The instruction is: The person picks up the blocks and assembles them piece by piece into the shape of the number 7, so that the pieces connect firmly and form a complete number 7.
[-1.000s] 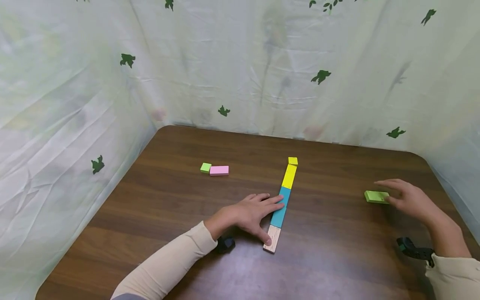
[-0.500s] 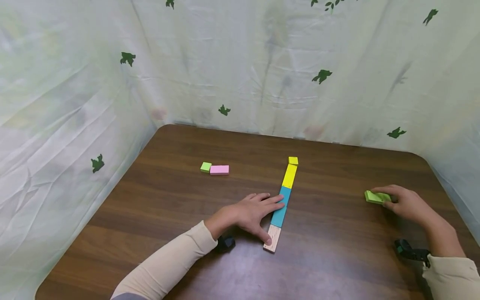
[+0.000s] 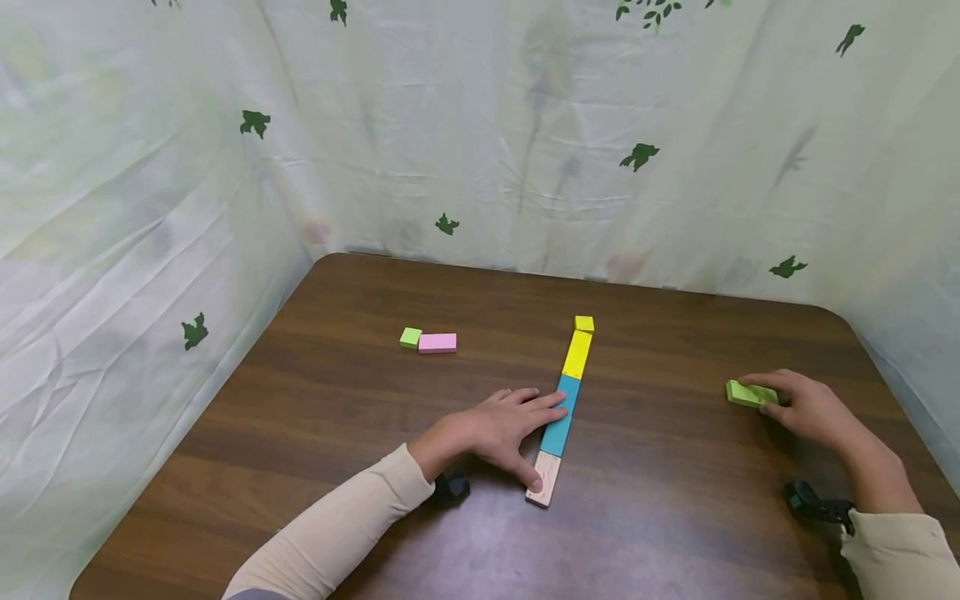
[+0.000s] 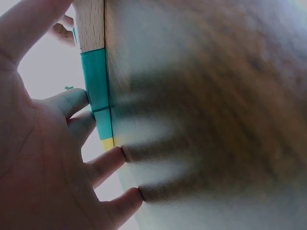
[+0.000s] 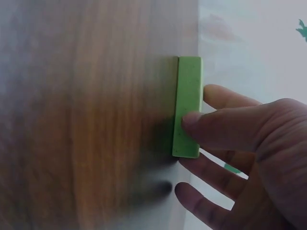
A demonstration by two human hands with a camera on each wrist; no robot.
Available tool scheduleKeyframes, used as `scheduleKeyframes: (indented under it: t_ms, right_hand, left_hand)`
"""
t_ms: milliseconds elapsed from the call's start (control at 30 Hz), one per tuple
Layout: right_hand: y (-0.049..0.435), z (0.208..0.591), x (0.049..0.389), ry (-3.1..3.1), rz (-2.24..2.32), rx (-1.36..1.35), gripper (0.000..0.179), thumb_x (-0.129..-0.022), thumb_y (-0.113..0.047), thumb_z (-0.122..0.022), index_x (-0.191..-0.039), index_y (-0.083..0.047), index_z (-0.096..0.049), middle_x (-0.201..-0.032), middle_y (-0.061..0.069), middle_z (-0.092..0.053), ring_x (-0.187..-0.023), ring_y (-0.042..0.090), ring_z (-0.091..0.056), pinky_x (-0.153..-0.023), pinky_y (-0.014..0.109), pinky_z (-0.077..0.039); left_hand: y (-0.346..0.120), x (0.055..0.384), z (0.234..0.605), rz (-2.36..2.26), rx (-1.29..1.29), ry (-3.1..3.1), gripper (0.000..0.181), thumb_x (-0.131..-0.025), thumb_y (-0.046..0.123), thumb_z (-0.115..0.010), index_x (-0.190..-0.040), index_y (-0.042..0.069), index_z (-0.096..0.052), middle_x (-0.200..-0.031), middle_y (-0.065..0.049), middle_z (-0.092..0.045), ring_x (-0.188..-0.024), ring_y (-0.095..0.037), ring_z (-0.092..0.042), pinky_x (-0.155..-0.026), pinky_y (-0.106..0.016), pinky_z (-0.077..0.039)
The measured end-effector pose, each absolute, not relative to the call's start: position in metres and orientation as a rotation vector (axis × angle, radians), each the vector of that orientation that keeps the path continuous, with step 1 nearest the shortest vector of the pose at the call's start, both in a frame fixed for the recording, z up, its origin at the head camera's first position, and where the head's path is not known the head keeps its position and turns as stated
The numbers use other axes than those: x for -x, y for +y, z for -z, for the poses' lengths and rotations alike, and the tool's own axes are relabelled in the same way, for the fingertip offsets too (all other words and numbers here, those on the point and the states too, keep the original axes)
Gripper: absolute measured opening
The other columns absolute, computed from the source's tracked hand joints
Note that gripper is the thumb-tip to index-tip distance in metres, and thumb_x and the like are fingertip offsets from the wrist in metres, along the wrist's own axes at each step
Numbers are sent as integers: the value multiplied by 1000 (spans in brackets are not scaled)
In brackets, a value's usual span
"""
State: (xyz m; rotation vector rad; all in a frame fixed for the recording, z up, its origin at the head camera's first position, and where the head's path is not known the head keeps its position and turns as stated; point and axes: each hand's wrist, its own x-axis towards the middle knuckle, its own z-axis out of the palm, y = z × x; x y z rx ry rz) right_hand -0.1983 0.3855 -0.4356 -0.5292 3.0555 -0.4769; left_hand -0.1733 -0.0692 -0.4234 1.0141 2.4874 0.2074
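A row of flat blocks runs up the table's middle: a bare wood block (image 3: 548,467) nearest me, teal blocks (image 4: 96,76), a yellow block (image 3: 577,353) and a short yellow block (image 3: 584,323), slightly askew at the far end. My left hand (image 3: 507,429) lies with fingers spread; its thumb touches the wood block, and fingertips touch the teal blocks. Two other fingertips rest on the table in the left wrist view. Off to the right, my right hand (image 3: 813,410) pinches a long green block (image 5: 190,108) between thumb and fingers, at table level.
A small green block (image 3: 410,337) and a pink block (image 3: 438,343) lie side by side, left of the row. Pale patterned curtains (image 3: 480,150) hang behind and beside the brown table (image 3: 315,400).
My right hand has lowered its fingers onto the long green block and taken hold of it. The left hand and the row of blocks have stayed still.
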Motion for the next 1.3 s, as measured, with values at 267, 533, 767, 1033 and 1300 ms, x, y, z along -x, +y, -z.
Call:
scheduleKeyframes:
  t_ms: [267,533,767,1033,1300]
  right_hand:
    - [383,438,198,3083,492,538,39,-83,-6,-75,-122,-3,-67,-114,28,-65,-100,46,-61,-78,60,-49]
    - [379,435,203,3138,532,577,38,-83,-6,-77,-120,-4,-69,-107,21,-67,-85,31,-61,-69,47,-49]
    - [365,424,212,3152,588,650,38,-85,-6,-75,-122,-8,-68,-107,15,-67,-85,27,-63,-68,38,-49]
    - [338,419,226,3148,633,752,37,-86,-8,-75,-122,-9,-68,-108,11,-68,-91,22,-60,-71,34,-50]
    - [290,404,255,3027,747,815,38,-90,-6,-71,-127,-5,-64,-117,17,-64,-101,33,-62,-80,49,-51]
  left_hand:
    - [-69,172,425,-220,-1006,2484,106,-76,64,-74,-160,35,-16,-168,19,-3,-157,-23,-11,-125,-52,-15]
    - [-69,173,425,-218,-1013,2490,105,-77,64,-74,-160,34,-16,-168,18,-3,-156,-23,-12,-124,-53,-16]
    - [-68,173,426,-222,-1028,2489,105,-77,65,-73,-160,34,-16,-168,17,-3,-156,-24,-12,-124,-53,-16]
    - [-69,172,426,-236,-1026,2483,106,-77,64,-74,-160,33,-17,-168,16,-5,-156,-24,-13,-124,-52,-17]
    - [-69,173,423,-244,-1015,2476,104,-78,62,-74,-160,32,-18,-168,16,-5,-156,-25,-13,-124,-53,-16]
